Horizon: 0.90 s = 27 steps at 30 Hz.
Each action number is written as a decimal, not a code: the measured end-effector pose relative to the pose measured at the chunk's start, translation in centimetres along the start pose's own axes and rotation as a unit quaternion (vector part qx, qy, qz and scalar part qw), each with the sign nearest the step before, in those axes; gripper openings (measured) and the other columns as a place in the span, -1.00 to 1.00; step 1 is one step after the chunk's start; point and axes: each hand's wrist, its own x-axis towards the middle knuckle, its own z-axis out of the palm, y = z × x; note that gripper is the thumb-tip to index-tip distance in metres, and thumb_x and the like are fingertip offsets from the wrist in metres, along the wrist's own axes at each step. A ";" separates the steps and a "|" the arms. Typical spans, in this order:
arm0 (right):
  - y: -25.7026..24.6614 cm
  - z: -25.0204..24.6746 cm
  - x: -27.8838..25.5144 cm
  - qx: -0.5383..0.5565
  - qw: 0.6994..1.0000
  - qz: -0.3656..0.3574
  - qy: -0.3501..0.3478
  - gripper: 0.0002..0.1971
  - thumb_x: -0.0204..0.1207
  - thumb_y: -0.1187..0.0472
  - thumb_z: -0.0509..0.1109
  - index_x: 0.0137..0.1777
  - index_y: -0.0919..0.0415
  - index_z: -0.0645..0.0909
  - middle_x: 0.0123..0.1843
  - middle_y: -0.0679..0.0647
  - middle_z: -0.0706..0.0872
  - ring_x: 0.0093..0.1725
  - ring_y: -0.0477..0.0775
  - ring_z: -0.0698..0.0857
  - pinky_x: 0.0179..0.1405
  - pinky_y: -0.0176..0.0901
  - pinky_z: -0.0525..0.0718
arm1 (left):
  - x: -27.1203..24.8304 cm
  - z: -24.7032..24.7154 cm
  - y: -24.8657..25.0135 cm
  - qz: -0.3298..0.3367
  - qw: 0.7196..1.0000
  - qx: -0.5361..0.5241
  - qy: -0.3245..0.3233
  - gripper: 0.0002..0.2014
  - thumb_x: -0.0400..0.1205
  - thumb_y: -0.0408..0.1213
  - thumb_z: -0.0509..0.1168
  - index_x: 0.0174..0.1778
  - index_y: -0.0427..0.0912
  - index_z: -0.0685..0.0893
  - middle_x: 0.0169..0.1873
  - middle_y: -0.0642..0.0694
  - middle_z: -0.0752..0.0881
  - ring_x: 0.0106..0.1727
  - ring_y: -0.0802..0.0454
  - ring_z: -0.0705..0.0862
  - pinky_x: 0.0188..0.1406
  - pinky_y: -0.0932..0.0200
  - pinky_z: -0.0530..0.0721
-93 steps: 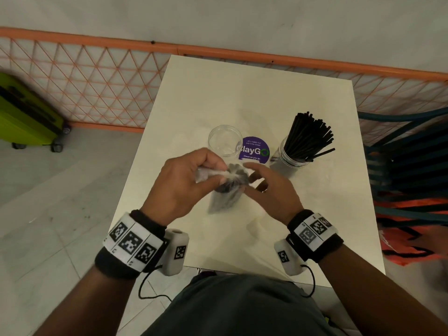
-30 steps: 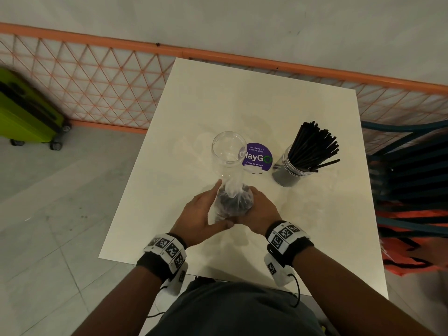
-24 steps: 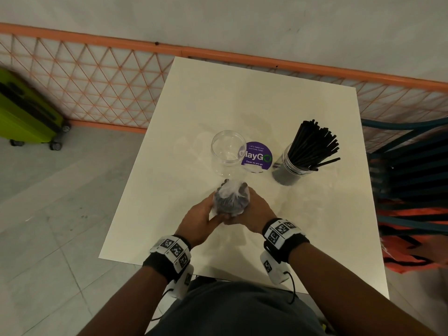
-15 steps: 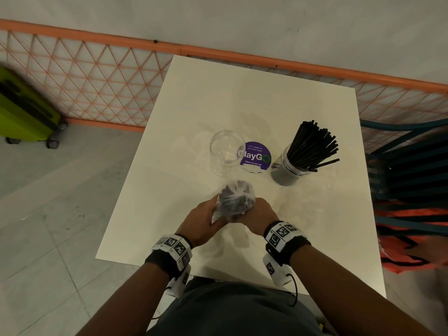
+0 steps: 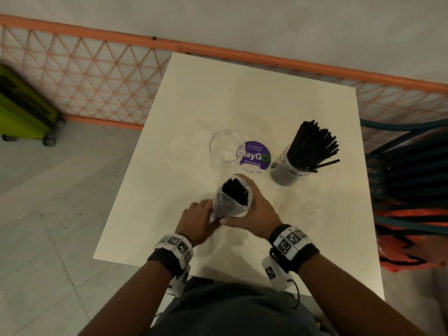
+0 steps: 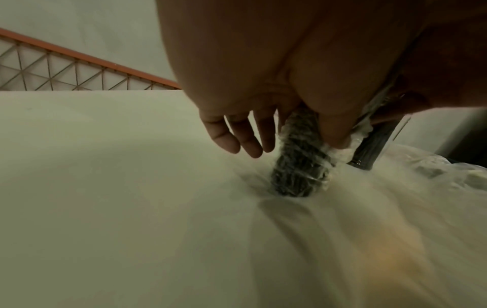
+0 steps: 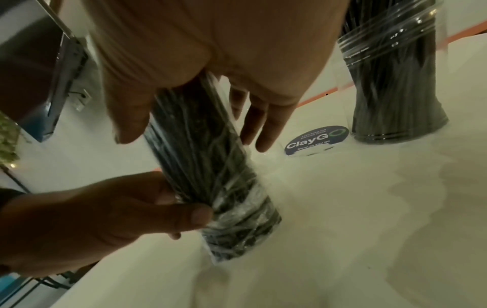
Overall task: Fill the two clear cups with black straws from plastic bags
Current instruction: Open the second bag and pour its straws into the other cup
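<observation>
The bag of straws (image 5: 231,201) stands upright on its lower end on the table (image 5: 242,98), toward the near edge and about midway between the side edges, its mouth open at the top. The right hand (image 5: 252,212) wraps the bag loosely, thumb on the near side and fingers (image 7: 266,125) fairly straight behind it. The left hand (image 5: 197,220) pinches the bag low down, thumb (image 7: 189,216) pressed to the plastic. Beyond stand the empty cup (image 5: 226,151) and, nearer the right edge, the full cup (image 5: 291,166).
</observation>
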 end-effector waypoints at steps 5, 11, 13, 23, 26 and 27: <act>-1.0 0.5 0.3 -0.051 0.996 0.077 0.019 -0.35 0.14 -0.27 0.65 0.23 -0.12 0.59 0.00 -0.23 0.71 0.07 -0.11 0.71 0.12 -0.21 0.66 | 0.7 0.5 0.6 -0.022 1.000 0.009 0.020 -0.30 0.49 0.17 0.39 0.52 0.00 0.40 0.38 -0.06 0.59 0.33 -0.19 0.54 0.26 -0.10 0.58; -0.8 0.2 0.8 0.080 0.990 0.109 0.043 -0.51 0.20 0.07 0.74 0.10 -0.12 0.64 -0.02 -0.22 0.75 0.02 -0.22 0.73 0.10 -0.27 0.66 | 1.5 0.7 0.2 0.025 0.978 -0.207 0.019 -0.16 0.23 0.15 0.61 0.42 0.04 0.49 0.31 -0.01 0.68 0.29 -0.09 0.66 0.29 -0.17 0.65; -1.1 0.0 0.9 0.124 0.985 0.112 0.042 -0.54 0.15 0.06 0.75 0.02 -0.19 0.66 0.00 -0.21 0.78 0.06 -0.20 0.75 0.14 -0.15 0.74 | 1.3 0.3 0.3 0.013 0.963 -0.270 0.025 -0.20 0.25 -0.02 0.68 0.38 0.09 0.47 0.24 0.03 0.72 0.20 -0.03 0.72 0.19 -0.08 0.72; -5.2 -1.8 1.4 0.121 0.987 0.098 -0.030 -0.30 0.27 -0.20 0.62 0.39 -0.05 0.51 0.20 -0.04 0.76 0.12 -0.01 0.77 -0.24 -0.05 0.85 | 0.1 -1.2 1.6 0.017 0.879 -0.475 0.035 -0.36 0.35 -0.41 0.61 0.30 -0.04 0.52 -0.06 -0.12 0.81 -0.18 -0.01 0.83 -0.35 0.09 0.82; -5.4 -3.1 0.9 0.061 0.994 0.071 -0.060 -0.45 0.44 -0.20 0.50 0.35 0.02 0.55 0.17 -0.01 0.76 0.08 -0.01 0.77 -0.11 0.01 0.86 | -0.5 -2.8 2.1 0.035 0.842 -0.539 0.004 -0.45 0.36 -0.47 0.54 0.27 -0.16 0.62 -0.06 -0.12 0.83 -0.10 0.05 0.82 -0.19 0.19 0.77; -5.4 -3.7 0.7 0.050 0.994 0.065 -0.065 -0.52 0.50 -0.16 0.47 0.33 0.04 0.56 0.15 0.01 0.77 0.06 0.00 0.78 -0.04 0.04 0.84 | -0.8 -3.2 2.1 0.040 0.826 -0.561 -0.017 -0.46 0.34 -0.44 0.53 0.27 -0.18 0.65 -0.03 -0.11 0.84 -0.03 0.02 0.81 -0.11 0.15 0.76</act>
